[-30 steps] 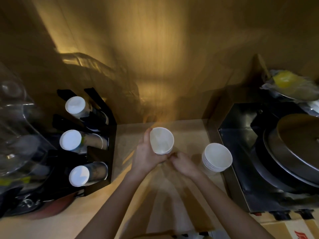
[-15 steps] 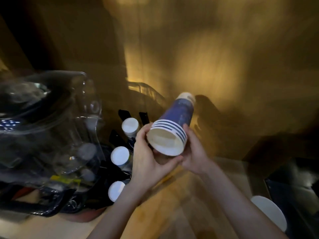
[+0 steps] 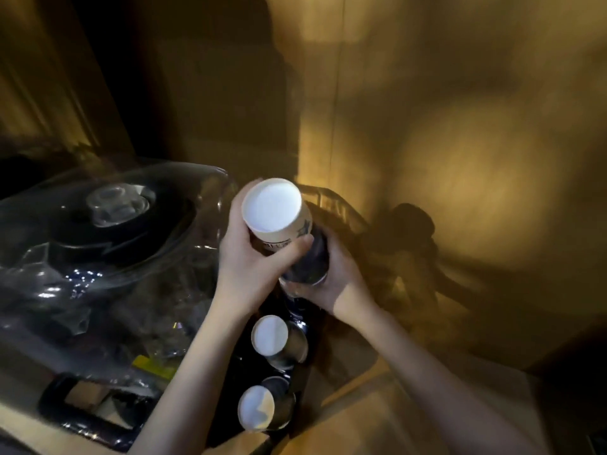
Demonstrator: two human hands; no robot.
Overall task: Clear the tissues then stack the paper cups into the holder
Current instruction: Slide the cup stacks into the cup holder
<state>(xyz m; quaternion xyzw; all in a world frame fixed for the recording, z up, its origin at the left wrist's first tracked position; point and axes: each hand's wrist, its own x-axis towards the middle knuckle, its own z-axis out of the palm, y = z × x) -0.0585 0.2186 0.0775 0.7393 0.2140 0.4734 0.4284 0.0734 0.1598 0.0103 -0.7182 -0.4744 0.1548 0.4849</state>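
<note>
Two hands, left (image 3: 249,257) and right (image 3: 338,277), grip one cup stack (image 3: 285,231) above two filled holder tubes (image 3: 279,343).

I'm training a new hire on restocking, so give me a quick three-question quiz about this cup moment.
1. True or false: both hands hold the stack of white-bottomed, blue-printed paper cups.
2. Which end of that stack faces the camera: A) open mouth, B) closed base?
3. How many white cup ends show in the black cup holder below the hands?

Key: 1. True: left hand wraps the upper part, right hand supports the lower end. 2. B. 3. Two.
</note>
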